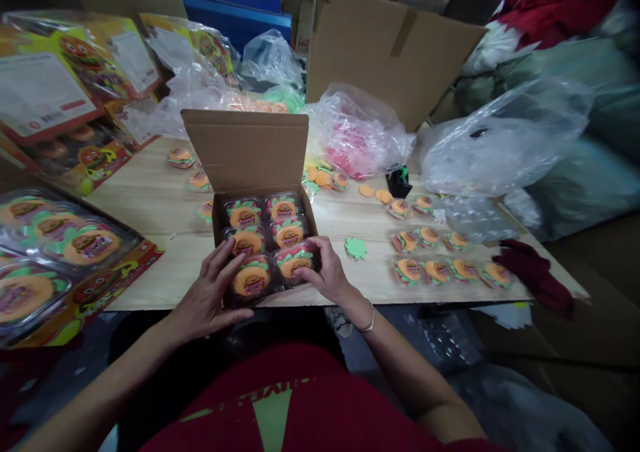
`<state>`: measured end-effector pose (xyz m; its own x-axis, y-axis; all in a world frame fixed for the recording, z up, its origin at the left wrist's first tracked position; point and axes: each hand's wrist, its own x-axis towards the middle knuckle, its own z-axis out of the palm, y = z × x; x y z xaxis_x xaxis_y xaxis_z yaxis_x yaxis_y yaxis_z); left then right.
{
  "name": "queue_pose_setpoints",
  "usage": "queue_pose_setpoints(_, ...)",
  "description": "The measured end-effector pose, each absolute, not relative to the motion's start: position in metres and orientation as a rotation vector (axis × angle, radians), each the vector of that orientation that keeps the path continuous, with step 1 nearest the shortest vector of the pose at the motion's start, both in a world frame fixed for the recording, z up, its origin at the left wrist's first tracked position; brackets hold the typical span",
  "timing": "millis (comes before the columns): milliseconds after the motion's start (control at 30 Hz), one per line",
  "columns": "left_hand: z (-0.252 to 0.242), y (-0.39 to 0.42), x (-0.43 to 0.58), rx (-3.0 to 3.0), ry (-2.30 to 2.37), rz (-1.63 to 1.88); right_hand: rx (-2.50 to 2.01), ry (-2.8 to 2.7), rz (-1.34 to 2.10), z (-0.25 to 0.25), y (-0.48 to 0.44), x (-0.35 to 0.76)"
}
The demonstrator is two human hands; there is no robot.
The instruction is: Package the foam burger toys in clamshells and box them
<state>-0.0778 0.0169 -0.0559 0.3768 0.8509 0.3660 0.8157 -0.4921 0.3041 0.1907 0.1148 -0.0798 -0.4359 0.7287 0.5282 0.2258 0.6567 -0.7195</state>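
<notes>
A brown cardboard box (245,149) stands at the table's near edge with its lid raised. Several clear-packed toy burgers (247,215) fill it in two columns. My right hand (326,271) grips the near right packed burger (294,263), thumb on top and fingers at its outer side. On the near left side, my left hand (213,292) lies with its fingers spread against the box and the edge of the near left packed burger (251,280). Its fingertips reach over the box's left rim.
Packed burgers (437,271) stand in rows on the right of the table, near a green leaf-shaped piece (355,248). A display box of burgers (85,292) is at the left. Plastic bags (357,132) and a large carton (385,45) line the back.
</notes>
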Motion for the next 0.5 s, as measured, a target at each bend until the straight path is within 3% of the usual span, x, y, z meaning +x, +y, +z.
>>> queue_pose_setpoints(200,-0.059,0.014,-0.081,2.595,1.564,0.775,-0.573,-2.33,0.728,-0.064,0.127,0.205)
queue_pose_setpoints(500,-0.078,0.009,-0.075,2.546,1.627,0.885,-0.564,-2.409,0.615,-0.075,0.127,0.218)
